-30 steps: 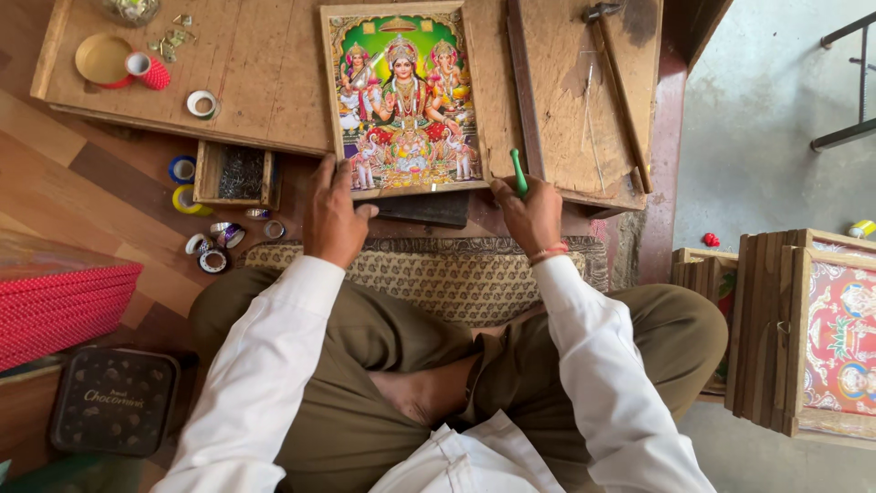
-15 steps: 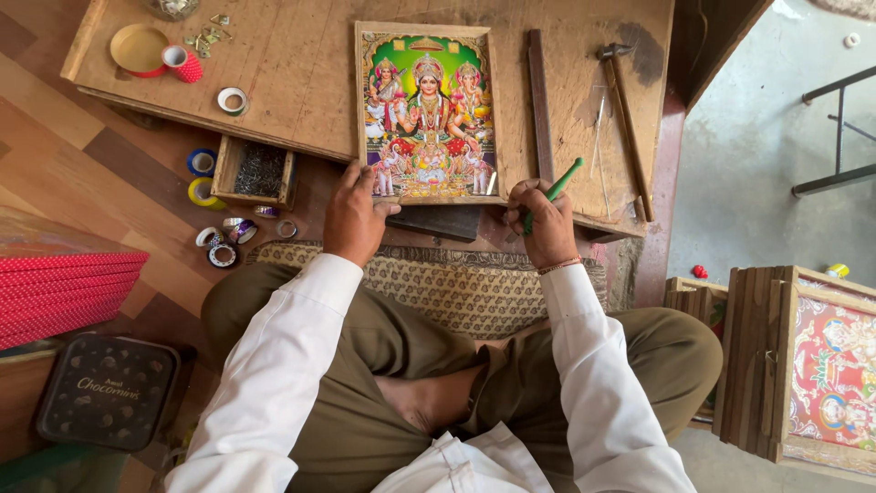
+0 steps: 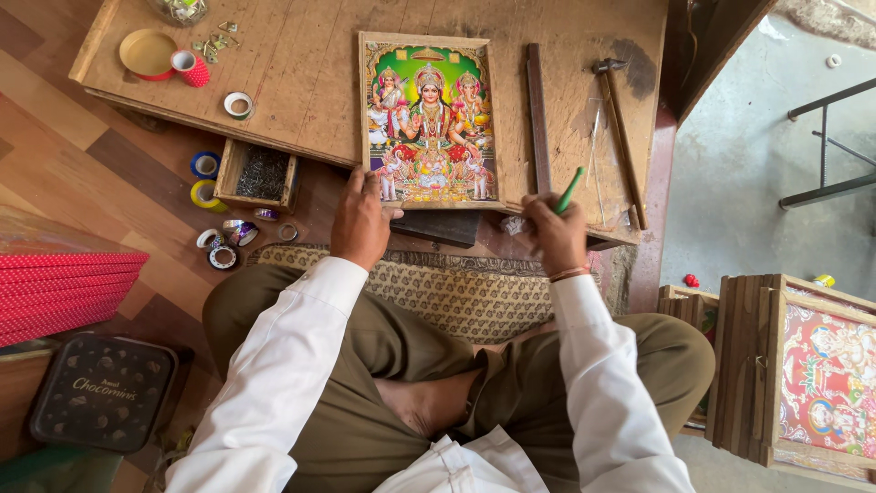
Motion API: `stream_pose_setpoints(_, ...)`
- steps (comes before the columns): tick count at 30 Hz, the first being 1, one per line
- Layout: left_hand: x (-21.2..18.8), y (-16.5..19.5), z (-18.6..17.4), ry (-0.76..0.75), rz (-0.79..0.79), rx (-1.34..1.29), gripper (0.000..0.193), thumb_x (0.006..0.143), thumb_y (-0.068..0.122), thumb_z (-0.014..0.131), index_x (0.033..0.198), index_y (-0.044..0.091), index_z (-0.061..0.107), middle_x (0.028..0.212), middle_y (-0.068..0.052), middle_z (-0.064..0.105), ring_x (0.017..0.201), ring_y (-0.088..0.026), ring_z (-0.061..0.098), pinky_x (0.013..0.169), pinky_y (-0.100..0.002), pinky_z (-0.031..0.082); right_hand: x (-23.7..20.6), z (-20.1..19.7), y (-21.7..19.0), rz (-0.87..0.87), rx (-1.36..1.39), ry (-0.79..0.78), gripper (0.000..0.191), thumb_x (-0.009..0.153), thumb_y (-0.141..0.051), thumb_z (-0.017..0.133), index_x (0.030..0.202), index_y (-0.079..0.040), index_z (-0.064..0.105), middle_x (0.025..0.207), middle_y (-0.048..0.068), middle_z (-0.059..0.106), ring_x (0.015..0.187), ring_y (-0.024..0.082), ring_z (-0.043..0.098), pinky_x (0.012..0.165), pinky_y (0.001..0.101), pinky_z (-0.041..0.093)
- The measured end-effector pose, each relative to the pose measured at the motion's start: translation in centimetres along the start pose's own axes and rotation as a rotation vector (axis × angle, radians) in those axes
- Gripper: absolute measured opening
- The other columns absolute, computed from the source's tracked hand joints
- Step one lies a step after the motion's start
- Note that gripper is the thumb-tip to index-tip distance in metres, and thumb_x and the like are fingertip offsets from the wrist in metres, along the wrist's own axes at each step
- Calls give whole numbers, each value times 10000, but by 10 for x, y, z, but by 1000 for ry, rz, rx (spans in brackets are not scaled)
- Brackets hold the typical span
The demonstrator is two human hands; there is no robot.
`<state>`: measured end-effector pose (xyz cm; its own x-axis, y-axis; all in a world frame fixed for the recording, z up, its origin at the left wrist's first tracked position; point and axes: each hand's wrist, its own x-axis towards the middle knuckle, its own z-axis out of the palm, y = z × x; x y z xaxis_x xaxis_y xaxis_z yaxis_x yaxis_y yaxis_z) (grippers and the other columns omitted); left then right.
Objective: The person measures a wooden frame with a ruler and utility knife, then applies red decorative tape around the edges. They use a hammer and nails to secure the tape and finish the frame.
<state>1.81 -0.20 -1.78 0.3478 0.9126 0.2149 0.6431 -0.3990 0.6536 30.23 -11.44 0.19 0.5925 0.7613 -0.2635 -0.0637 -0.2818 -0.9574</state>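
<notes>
Left hand (image 3: pixel 361 222) presses flat, fingers released, on framed picture's (image 3: pixel 429 119) lower corner | right hand (image 3: pixel 557 236) fingers grasp green pen (image 3: pixel 569 190) | hammer (image 3: pixel 620 137) lies on counter (image 3: pixel 301 82)

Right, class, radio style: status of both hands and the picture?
Left hand on the framed picture's lower left corner. Right hand holds a green pen beside it. Wooden strip and hammer lie right.
</notes>
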Motion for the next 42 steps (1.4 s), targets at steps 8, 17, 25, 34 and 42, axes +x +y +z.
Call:
stream_pose_setpoints(8, 0, 13, -6, 25, -23, -39, 690, 719, 86, 883, 1295, -126, 568, 1427, -274, 508, 1262, -440, 553, 1048, -447, 467, 44, -68, -21, -228, -631, 338, 145, 885, -137, 823, 960, -14, 805, 790, 129, 761, 684, 191, 732, 642, 291, 575)
stream_pose_setpoints(17, -5, 12, -9, 37, -41, -59, 711, 721, 57, 879, 1320, -138, 551, 1467, -292, 464, 1253, -453, 546, 1033, -439, 467, -13, 10, 10, -592, -919, -12, 470, 801, -266, 884, 1221, -107, 744, 1071, 114, 751, 809, 266, 731, 711, 394, 573)
stream_pose_setpoints(25, -8, 2, -12, -1, -43, -29, 646, 777, 107, 844, 1326, -103, 577, 1481, -259, 515, 1251, -417, 590, 1015, -421, 505, -14, 30, 5, -721, -809, 25, 238, 816, -113, 794, 1052, -96, 803, 1023, 107, 758, 878, 306, 733, 773, 393, 585)
stream_pose_setpoints(34, -8, -6, -13, -3, -43, 1, 647, 769, 154, 855, 1305, -97, 596, 1462, -252, 526, 1243, -408, 593, 1005, -425, 506, -15, 36, 14, -744, -811, 47, 238, 803, -118, 816, 1036, -75, 797, 1030, 120, 756, 869, 318, 728, 785, 406, 580)
stream_pose_setpoints(42, -9, 0, -19, 7, -46, -31, 586, 788, 100, 816, 1309, -70, 609, 1475, -237, 534, 1234, -406, 606, 1003, -418, 514, -18, 40, 13, -745, -840, 53, 257, 799, -125, 829, 1051, -83, 800, 1030, 122, 757, 865, 323, 725, 780, 416, 579)
